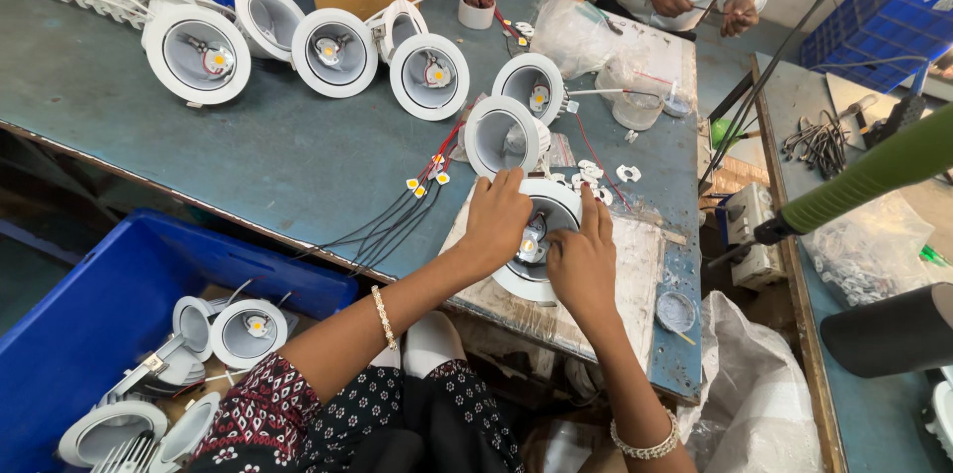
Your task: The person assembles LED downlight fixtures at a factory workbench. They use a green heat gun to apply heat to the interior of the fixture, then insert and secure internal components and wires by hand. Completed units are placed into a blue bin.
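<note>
You had your left hand (496,220) clasped over the 10 o'clock rim of the white downlight housing (541,279) near the desk's (248,145) front edge, steadying it, while your right hand's (584,260) fingers pinched at its centre LED chip (529,247).

Left hand (496,220): palm down, fingers curled inward.
Right hand (584,260): palm down, index finger extended.
Forearms: angled forward, converging.

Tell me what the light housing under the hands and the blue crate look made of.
Light housing: white body, probably painted metal or plastic; smooth matte rim, grey reflector inside. Both hands, left and right, rest on it.
Blue crate: apparently moulded plastic; uniform colour, thick rounded rim.
</note>
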